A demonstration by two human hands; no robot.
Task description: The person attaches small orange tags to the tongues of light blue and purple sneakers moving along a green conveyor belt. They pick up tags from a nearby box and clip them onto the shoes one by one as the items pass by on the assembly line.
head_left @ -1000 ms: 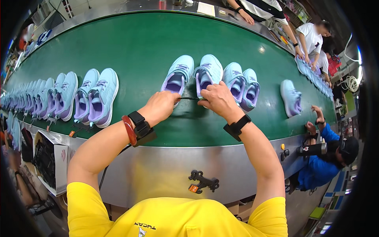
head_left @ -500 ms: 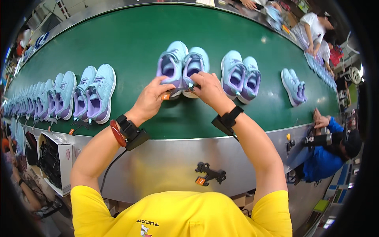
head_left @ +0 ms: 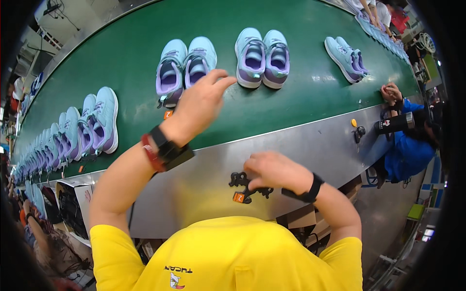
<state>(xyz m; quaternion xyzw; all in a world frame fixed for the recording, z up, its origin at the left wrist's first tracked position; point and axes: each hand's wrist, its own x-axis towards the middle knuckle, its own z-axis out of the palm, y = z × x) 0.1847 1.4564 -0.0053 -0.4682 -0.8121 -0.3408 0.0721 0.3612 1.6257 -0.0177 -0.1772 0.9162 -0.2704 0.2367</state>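
My left hand [head_left: 201,104] is over the green belt with nothing in it, thumb and forefinger stretched out and apart. Just beyond it stands a pair of light blue and purple sneakers [head_left: 167,77], partly covered by the hand. A black shoe hanger with an orange tag [head_left: 168,114] hangs at the heel of the left shoe. Down on the metal ledge, my right hand [head_left: 276,169] has its thumb and fingers closed around part of the black plastic shoe hangers [head_left: 239,179], which lie in a small heap with an orange tag.
Another sneaker pair [head_left: 262,58] stands right of the first, and one more [head_left: 345,58] farther right. A long row of sneakers [head_left: 73,131] lines the left. On the right ledge are a black bottle [head_left: 395,122] and keys [head_left: 358,133], beside a co-worker in blue [head_left: 412,150].
Both hands have come off the sneaker pair, which now has a hanger at its heel. My right hand has moved down to the hangers on the ledge. The view has swung right.
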